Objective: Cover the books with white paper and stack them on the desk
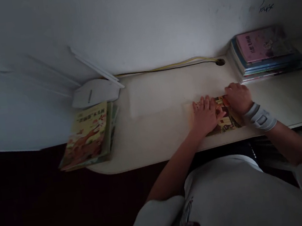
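Nearest cam, a grey top (228,195) w/ both arms reaching fwd to a small colourful picture bk (226,118), lying at 12 o'clock from the chest, just in from the bench's (159,93) front edge. L grip (205,115) is released: palm flat, fingers spread, resting on the bk's near-left part & overlapping onto the bench. R grip (238,98) is curled over the bk's far edge, w/ a grey wrist brace (260,117) behind it; can't tell if clenched or only resting. Best to keep L palm flat so the bk can't skid, R fingers clear of the cover. Front edge is v close at 6 o'clock, so little margin there. Open bench runs to 9 o'clock, up to a 2nd picture bk (86,136) overhanging the edge & a white plastic box (95,92) at 10 o'clock. Book stack (264,53) sits near at 2 o'clock, w/ a yellow cable (172,65) along the wall (141,21).
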Demonstrator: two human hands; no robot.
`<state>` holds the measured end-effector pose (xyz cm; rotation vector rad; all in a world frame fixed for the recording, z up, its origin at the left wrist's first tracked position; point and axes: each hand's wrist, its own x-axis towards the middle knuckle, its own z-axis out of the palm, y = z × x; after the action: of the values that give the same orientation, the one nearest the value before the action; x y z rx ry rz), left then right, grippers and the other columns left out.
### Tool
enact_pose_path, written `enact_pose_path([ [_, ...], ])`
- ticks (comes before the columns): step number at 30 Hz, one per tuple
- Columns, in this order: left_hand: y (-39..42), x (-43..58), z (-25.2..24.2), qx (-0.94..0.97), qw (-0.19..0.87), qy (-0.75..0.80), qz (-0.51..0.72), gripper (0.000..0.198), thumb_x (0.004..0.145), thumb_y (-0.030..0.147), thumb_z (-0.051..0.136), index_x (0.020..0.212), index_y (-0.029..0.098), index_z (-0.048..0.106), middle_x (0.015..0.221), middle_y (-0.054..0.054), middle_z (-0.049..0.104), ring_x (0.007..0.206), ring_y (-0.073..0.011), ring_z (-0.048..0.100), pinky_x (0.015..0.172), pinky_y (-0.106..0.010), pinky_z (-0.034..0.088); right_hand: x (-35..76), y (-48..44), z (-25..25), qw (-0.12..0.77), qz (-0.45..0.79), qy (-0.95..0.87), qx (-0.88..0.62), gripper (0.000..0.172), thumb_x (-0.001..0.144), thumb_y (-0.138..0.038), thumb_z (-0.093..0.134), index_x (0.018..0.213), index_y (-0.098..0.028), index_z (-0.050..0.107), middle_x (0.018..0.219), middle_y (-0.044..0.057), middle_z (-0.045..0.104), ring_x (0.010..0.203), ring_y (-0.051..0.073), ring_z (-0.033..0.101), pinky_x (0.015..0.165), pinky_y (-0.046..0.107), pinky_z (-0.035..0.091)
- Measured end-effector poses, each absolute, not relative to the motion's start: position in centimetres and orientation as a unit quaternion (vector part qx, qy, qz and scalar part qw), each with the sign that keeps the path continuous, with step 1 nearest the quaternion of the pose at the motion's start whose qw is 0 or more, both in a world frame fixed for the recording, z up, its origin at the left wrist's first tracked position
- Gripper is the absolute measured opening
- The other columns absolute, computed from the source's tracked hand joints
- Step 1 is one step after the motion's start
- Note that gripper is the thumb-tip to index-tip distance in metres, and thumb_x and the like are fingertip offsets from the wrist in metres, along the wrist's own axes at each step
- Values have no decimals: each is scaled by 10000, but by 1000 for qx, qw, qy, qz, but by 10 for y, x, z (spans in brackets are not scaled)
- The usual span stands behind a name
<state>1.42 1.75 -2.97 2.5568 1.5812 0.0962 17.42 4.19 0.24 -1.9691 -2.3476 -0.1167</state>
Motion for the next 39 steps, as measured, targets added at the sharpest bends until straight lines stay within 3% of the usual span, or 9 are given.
enact_pose_path([
  [4, 15, 10, -33, 855, 73, 513, 24, 624, 933, 455, 302, 1483, 170, 231, 1543, -142, 253, 1430, -337, 160, 1117, -611, 105, 141, 23, -9, 70, 17, -861, -504, 622, 939, -509, 324, 1336, -52, 468, 1411, 210, 453, 1326, 299, 387, 1084, 472, 275],
  [8, 16, 7, -33, 853, 72, 517, 24, 615, 931, 402, 304, 1491, 170, 204, 1544, -129, 258, 1433, -318, 161, 1130, -586, 93, 142, 20, -24, 79, 74, -868, -485, 767, 923, -616, 207, 1429, -53, 336, 1478, 193, 361, 1377, 270, 321, 1105, 470, 247],
  [11, 16, 8, -31, 848, 75, 523, 26, 623, 933, 410, 282, 1472, 100, 243, 1535, -148, 270, 1424, -311, 190, 1134, -569, 101, 159, 24, -32, 84, 68, -861, -497, 816, 909, -643, 203, 1420, -24, 348, 1467, 213, 369, 1370, 284, 331, 1114, 468, 228],
  [17, 16, -7, -29, 807, 54, 582, 81, 552, 944, 391, 269, 1392, 92, 394, 1445, -152, 429, 1333, -282, 365, 1114, -450, 219, 182, 23, -40, 85, 33, -829, -552, 734, 927, -598, 221, 1413, -76, 394, 1460, 167, 404, 1368, 301, 323, 1104, 486, 228],
  [21, 22, -20, -25, 771, 22, 628, 105, 421, 932, 359, 323, 1197, 136, 563, 1182, -155, 601, 1115, -281, 528, 976, -433, 351, 183, 22, -44, 92, 22, -821, -564, 672, 940, -555, 253, 1396, -91, 423, 1447, 145, 431, 1358, 293, 338, 1097, 478, 242],
  [25, 40, -19, -19, 770, -6, 634, 71, 429, 932, 413, 329, 1026, 110, 618, 1022, -180, 621, 1030, -314, 544, 888, -449, 375, 180, 22, -45, 100, 11, -820, -563, 627, 947, -503, 288, 1378, -76, 443, 1428, 146, 458, 1336, 291, 365, 1097, 463, 244],
  [31, 58, -19, -13, 790, 12, 612, 38, 450, 926, 450, 369, 968, 99, 648, 1006, -191, 627, 998, -305, 569, 800, -380, 425, 179, 22, -46, 106, 11, -816, -567, 604, 944, -490, 313, 1372, -88, 452, 1411, 139, 480, 1315, 291, 392, 1092, 470, 254],
  [36, 70, -22, -9, 797, 72, 600, -1, 488, 937, 491, 326, 952, 131, 655, 926, -148, 676, 845, -251, 627, 723, -337, 432, 179, 22, -50, 124, 20, -811, -571, 602, 926, -500, 351, 1363, -100, 462, 1437, 175, 432, 1353, 313, 338, 1091, 489, 260],
  [39, 78, -24, -6, 799, 146, 583, -10, 476, 916, 523, 354, 806, 181, 666, 809, -89, 679, 755, -200, 612, 653, -289, 400, 181, 22, -55, 182, 42, -784, -592, 705, 884, -575, 392, 1384, -77, 414, 1476, 222, 343, 1391, 348, 255, 1078, 509, 288],
])
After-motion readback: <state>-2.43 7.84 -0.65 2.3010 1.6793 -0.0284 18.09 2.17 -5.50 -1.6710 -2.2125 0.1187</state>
